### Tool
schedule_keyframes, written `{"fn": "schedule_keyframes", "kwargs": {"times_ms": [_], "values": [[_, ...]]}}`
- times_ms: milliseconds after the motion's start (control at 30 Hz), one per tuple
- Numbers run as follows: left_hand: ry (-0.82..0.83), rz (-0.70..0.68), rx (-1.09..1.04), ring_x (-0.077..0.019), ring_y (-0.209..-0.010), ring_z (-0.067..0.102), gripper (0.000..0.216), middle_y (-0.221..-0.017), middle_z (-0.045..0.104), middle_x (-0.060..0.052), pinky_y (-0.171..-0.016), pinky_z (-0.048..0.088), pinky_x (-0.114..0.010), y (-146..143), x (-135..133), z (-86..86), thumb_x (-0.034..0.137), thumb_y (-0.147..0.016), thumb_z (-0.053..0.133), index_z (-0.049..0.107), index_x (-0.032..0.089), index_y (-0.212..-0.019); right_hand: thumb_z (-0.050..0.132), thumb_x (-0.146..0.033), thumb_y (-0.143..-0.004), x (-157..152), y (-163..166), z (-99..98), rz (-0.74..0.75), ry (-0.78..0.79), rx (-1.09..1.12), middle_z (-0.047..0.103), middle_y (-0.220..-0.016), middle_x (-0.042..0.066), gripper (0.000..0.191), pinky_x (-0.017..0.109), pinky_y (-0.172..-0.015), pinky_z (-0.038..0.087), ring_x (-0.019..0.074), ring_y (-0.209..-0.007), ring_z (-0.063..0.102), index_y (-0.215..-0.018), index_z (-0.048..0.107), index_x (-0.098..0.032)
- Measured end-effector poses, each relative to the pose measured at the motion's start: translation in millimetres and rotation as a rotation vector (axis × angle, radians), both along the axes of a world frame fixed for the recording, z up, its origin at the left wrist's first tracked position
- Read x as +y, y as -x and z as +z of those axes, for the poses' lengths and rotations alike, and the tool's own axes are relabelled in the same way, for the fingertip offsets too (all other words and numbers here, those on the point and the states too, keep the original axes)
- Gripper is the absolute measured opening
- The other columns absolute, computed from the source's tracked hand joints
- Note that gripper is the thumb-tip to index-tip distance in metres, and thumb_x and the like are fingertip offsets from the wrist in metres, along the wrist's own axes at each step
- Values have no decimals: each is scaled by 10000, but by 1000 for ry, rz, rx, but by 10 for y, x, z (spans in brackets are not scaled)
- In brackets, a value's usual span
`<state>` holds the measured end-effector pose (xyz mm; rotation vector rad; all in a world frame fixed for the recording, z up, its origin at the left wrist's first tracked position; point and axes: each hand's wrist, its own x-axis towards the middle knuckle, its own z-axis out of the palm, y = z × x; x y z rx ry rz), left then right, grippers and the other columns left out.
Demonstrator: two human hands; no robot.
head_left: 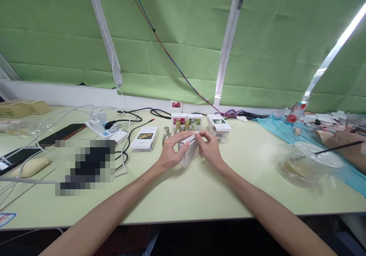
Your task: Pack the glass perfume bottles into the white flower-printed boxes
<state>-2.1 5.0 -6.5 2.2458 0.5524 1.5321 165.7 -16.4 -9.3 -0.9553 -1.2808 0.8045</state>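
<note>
White carton (189,155): small, upright, a bit turned, plain faces, fine print on one side too small to read. It was just in front of the bottle row (177,127), partly hiding it; couldn't tell if its base touched the table (246,187). Left hand (172,151) was closed narrow on the carton, fingers bent over the top, thumb against the near face. Right hand (210,147) also gripped narrow, thumb and fingertips at the carton's top right edge, other fingers curled. Forearms slanted in from the two lower sides and converged at the carton, in front of the row.

Counts: four bottles in the row, two gold caps mid, one silver cap each end. Two picture boxes (195,119) right behind the row, one red, one green; one more red picture panel (176,106) behind those, flap or separate box unclear. One yellow-flower box (145,138) lay left of the row, one white-flower box (219,124) just right. One power strip (104,131) farther left. Well right of the row: one lidded cup (299,169), blurred, with one black straw (340,147); one blue cloth (276,129); one co-worker's arm (347,149).
</note>
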Motion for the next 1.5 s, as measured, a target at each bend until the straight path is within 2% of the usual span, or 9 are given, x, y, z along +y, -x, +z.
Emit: {"fn": "schedule_keyframes", "kwargs": {"times_ms": [300, 933, 1233, 1500], "values": [[32, 1, -3, -249, -1134, 700, 296, -1202, 752, -90, -1006, 552, -402, 8, -10, 17, 323, -961, 576, 741, 201, -1175, 698, -616, -801, -23, 1, 12, 18, 39, 26, 606, -735, -22, 408, 268, -334, 308, 74, -372, 398, -846, 613, -219], [48, -9, -11, -267, -1156, 698, 287, -1213, 748, -93, -1028, 554, -446, 28, 28, 3, 345, -942, 606, 752, 213, -1152, 710, -636, -778, -18, -2, -12, 10, 40, 39, 636, -794, -13, 441, 261, -342, 315, 71, -390, 404, -876, 599, -221], [45, -24, 0, -272, -1165, 693, 303, -1224, 742, -103, -1039, 544, -468, 37, 35, 4, 364, -953, 587, 753, 204, -1151, 706, -634, -785, -6, -5, -17, 22, 35, 34, 617, -760, -23, 428, 270, -333, 321, 79, -383, 409, -872, 601, -228], [41, -4, -11, -263, -1157, 697, 293, -1208, 750, -93, -1038, 545, -449, 21, 34, -4, 353, -954, 583, 759, 210, -1140, 697, -640, -785, -5, -5, -17, 22, 46, 25, 619, -759, -22, 431, 268, -339, 318, 81, -388, 407, -880, 597, -231]]}}
